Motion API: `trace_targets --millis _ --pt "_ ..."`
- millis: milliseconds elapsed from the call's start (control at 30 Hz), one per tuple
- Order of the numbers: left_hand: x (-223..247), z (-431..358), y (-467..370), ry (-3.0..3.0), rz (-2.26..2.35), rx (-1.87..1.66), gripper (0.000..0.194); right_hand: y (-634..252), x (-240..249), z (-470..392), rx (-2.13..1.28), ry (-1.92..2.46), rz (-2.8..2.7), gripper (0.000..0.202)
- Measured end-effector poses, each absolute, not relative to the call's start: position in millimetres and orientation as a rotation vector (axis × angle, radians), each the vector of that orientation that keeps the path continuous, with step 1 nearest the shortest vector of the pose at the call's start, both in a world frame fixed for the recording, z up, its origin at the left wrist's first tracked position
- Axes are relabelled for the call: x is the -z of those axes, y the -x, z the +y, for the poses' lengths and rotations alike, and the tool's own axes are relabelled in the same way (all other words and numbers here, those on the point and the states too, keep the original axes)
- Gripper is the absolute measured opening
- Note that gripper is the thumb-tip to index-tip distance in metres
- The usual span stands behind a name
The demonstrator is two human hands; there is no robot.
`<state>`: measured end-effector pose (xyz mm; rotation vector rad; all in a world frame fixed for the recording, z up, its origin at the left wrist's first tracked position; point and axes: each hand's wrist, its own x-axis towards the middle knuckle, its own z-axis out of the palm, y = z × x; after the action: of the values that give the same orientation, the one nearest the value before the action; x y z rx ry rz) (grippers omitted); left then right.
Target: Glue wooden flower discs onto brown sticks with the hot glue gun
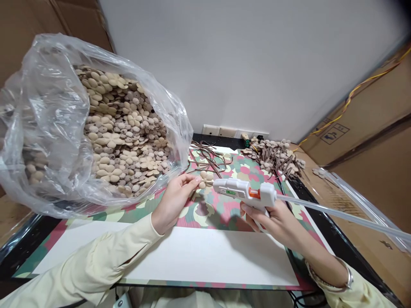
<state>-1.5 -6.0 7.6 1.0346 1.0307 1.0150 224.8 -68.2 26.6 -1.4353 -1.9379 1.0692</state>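
Between the thumb and fingers of my left hand (pixel 176 194) is a small beige fabric flower (pixel 205 177), held by one petal above the patterned tabletop. My right hand (pixel 269 222) is wrapped round the handle of a white glue gun (pixel 239 189). The gun's nozzle points left and is at the flower; I cannot tell whether it touches. A long clear glue stick (pixel 321 208) runs out of the gun's back end to the right. Thin brown cords (pixel 208 156) lie on the table just beyond the flower.
A big clear plastic bag (pixel 48 98) full of beige and greyish flowers (pixel 125 124) stands at left. At the back right lies a pile of flowers with brown cords (pixel 279 156). More glue sticks (pixel 359 201) rest on cardboard at right. White paper (pixel 205 256) covers the table's front.
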Motion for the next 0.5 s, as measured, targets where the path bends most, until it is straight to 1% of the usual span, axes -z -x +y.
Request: trace_targets --millis 233,500 --pt "-7.0 -6.6 0.3 -0.967 0.983 -1.042 0.016 -223.7 -27.9 -68.2 -1.016 1.475 -1.982 0.033" --pt "-8.4 -6.0 0.6 -0.905 0.945 -1.051 0.018 -223.8 -26.9 -69.2 -1.024 1.523 -1.966 0.032"
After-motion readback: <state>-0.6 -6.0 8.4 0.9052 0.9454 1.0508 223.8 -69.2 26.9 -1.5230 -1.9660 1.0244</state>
